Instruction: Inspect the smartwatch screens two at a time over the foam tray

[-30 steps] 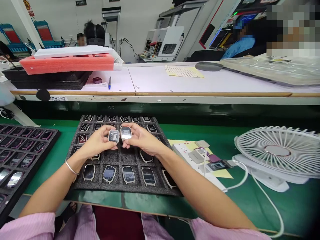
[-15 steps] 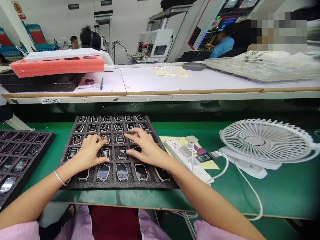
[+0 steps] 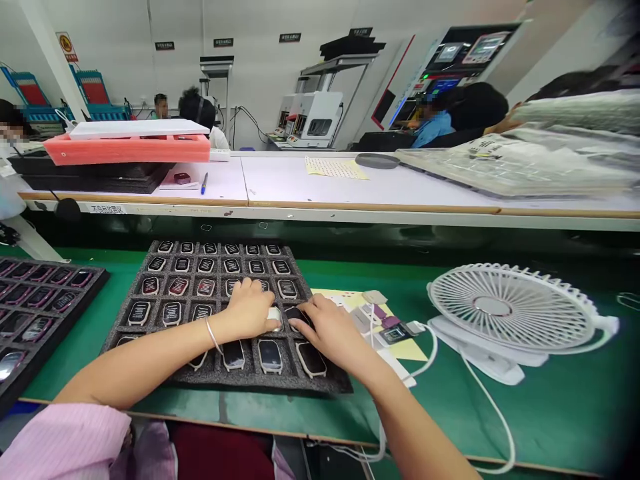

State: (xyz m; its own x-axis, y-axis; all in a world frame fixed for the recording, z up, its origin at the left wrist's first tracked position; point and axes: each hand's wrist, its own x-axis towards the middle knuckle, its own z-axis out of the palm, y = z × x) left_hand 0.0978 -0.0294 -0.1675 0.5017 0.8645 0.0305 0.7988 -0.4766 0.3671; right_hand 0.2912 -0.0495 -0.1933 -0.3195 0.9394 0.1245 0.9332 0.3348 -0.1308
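A dark foam tray [image 3: 175,378] holds rows of smartwatches without straps, each in its own slot. Several upper screens show white text, while front-row ones such as this smartwatch [image 3: 271,356] look dark. My left hand [image 3: 249,309] reaches across the tray, thumb and fingers bent around the edges of a pale-framed smartwatch [image 3: 274,319] that sits in its slot. Just to its right, my right hand [image 3: 327,328] has thumb and forefinger at a dark-screened smartwatch [image 3: 295,316] in the same row. The hands partly cover both watches.
Left lies another foam tray [image 3: 95,283] of purple-framed watches. At right are a white fan [image 3: 500,307], its cable, and small devices on yellow paper [image 3: 413,349]. A raised shelf [image 3: 280,183] runs behind, bearing a pink foam tray [image 3: 130,148] and plastic-wrapped trays [image 3: 525,160]. People sit beyond.
My left hand has moved right across the tray to a watch beside my right hand. My right hand has shifted right to the last column. The camera view has tilted up slightly.
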